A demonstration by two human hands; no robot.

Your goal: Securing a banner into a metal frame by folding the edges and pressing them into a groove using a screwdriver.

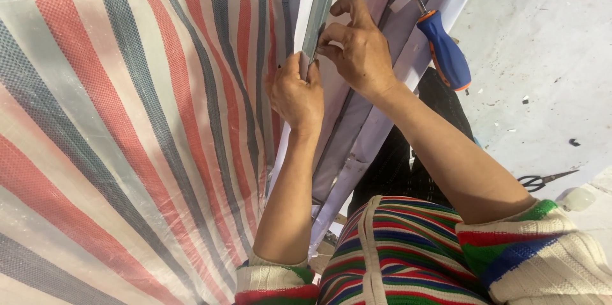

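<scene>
Closest to the camera is the person's striped knit sweater [408,254], sleeves pushed up, both forearms reaching up and away. The left hand [294,96] is curled shut with thumb and fingers pinched on the lower end of a thin metal strip [320,8], greenish-grey, running up and away from the grip. Right next to it, touching or nearly so, the right hand [357,47] grips the same strip a bit higher, fingertips pressed together on its edge, knuckles bent. So the strip sits between both pinches, standing against a long white frame rail [376,133] that slants down toward the person's lap.

Left of the grip, a big woven tarp [127,133] with red, blue and white stripes fills that whole side. Just right of the right hand, a screwdriver [446,50] with a blue and orange handle lies on the rail. Further right, well apart from the hands, scissors [542,181] lie on the pale concrete floor [548,56].
</scene>
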